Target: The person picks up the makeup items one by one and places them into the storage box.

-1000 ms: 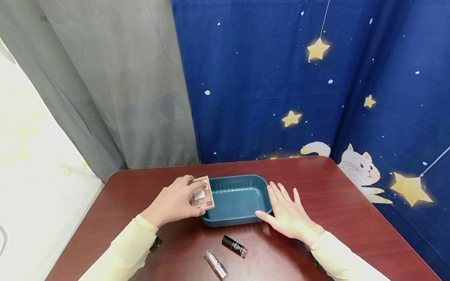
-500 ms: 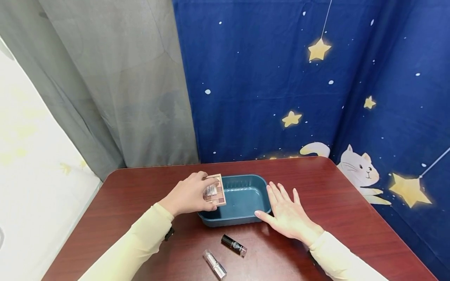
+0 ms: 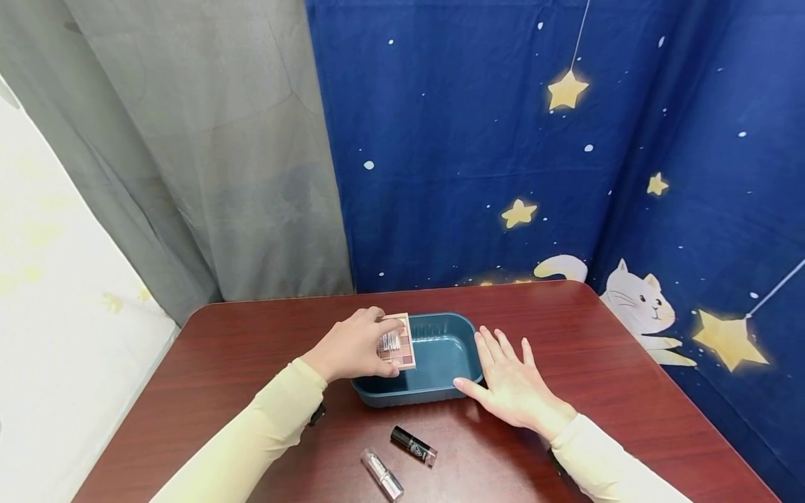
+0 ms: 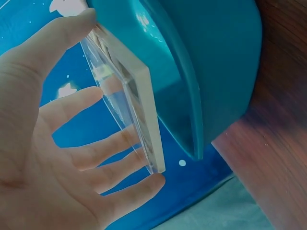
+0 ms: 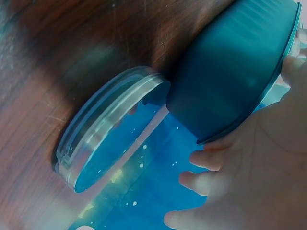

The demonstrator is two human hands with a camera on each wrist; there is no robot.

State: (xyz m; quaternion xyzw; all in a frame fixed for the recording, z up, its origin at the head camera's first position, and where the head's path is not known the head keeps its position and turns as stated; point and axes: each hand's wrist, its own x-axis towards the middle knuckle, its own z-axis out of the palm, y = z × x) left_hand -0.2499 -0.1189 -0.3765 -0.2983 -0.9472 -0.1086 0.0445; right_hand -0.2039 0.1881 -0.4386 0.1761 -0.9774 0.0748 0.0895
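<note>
My left hand (image 3: 357, 346) grips an eyeshadow palette (image 3: 405, 347), thumb at one edge and fingers at the opposite one. The palette is over the left part of a teal plastic basket (image 3: 415, 398). In the left wrist view the palette (image 4: 151, 115) shows its clear lid towards my palm, and the basket's rim (image 4: 196, 110) is just beyond it. My right hand (image 3: 512, 388) rests on the basket's right rim with its fingers straight. Nearer me on the table lie a dark lip gloss tube (image 3: 413, 446) and a silver lipstick tube (image 3: 381, 475).
A round, clear-rimmed case (image 5: 108, 124) stands on the table beside the basket in the right wrist view; the head view does not show it. The dark red table (image 3: 302, 447) ends at grey (image 3: 277, 175) and blue starry curtains (image 3: 440, 175).
My left hand has carried the palette to the right, from the basket's left rim to over its left part. My right hand has stayed at the right rim.
</note>
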